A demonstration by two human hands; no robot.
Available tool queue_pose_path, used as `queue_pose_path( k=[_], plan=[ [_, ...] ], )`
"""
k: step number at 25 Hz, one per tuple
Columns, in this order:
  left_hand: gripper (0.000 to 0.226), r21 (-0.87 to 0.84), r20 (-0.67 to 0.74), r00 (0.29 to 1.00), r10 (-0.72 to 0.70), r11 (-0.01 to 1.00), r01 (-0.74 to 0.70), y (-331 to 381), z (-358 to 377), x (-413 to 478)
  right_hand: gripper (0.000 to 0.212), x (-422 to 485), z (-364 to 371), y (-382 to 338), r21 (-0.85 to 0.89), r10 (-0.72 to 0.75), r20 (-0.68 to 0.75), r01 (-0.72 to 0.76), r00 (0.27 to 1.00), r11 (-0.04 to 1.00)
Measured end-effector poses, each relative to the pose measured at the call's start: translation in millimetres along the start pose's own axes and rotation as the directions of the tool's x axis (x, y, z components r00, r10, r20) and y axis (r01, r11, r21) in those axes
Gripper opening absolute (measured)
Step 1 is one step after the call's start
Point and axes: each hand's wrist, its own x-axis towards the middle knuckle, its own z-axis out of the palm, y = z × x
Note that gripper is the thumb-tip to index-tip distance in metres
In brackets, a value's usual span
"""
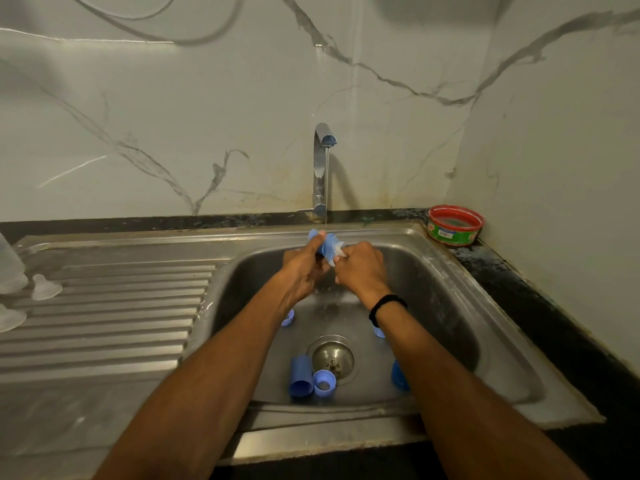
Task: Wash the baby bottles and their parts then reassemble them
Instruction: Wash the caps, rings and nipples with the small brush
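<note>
Tap [322,161] running, with a thin stream falling on one blue bottle part [325,244] held over the back of the steel sink [450,306]. Left grip [304,268] is curled round the part's left end, thumb on top. Right grip [360,271] pinches the pale clear end on its right; the finger detail is blurred by water. One black band [386,304] on the right wrist. Five loose blue pieces on the basin floor: one tube-like cap [300,375] lying against one ring [324,383], both just left of the drain strainer [332,356]; one left piece [288,317] half hidden by the left forearm; one small piece [378,331] under the right wrist; one dark-blue piece [399,375] partly behind the right forearm. Three clear items on the drainboard [104,306], far left: one bottle body [10,268], cut off by the frame, and two teat-like domes [45,287] [10,318]. In the back right corner of the dark table [519,282], one red-and-green tub [454,225] with a white barcode sticker on its side, lettering too small to read.
</note>
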Motion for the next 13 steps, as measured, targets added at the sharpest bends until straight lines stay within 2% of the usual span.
queue_pose_path(
  k=[2,4,7,10,13],
  plan=[
    [0.044,0.047,0.051,0.998,-0.020,0.999,0.018,0.0,4.4,-10.0,0.015,-1.1,-3.5,-0.1,-0.013,0.007,-0.022,-0.007,1.000,1.000],
    [0.043,0.029,-0.013,1.000,0.009,1.000,-0.009,-1.3,2.7,-4.2,0.019,0.4,-3.6,1.0,0.000,0.002,0.002,-0.002,1.000,1.000],
    [0.045,0.058,0.092,0.995,-0.045,0.998,0.039,0.5,6.5,-14.9,0.017,1.2,-6.5,0.8,-0.030,0.023,-0.047,-0.024,0.999,0.999],
    [0.046,-0.014,0.004,1.000,-0.019,1.000,0.019,1.8,5.6,-5.6,0.022,4.0,-5.5,1.1,-0.045,0.003,0.001,-0.003,1.000,0.999],
    [0.045,0.000,-0.007,1.000,-0.031,1.000,0.031,4.2,8.3,-11.4,0.026,4.7,-3.1,-0.2,-0.036,0.027,-0.016,-0.027,1.000,0.999]
  ],
)
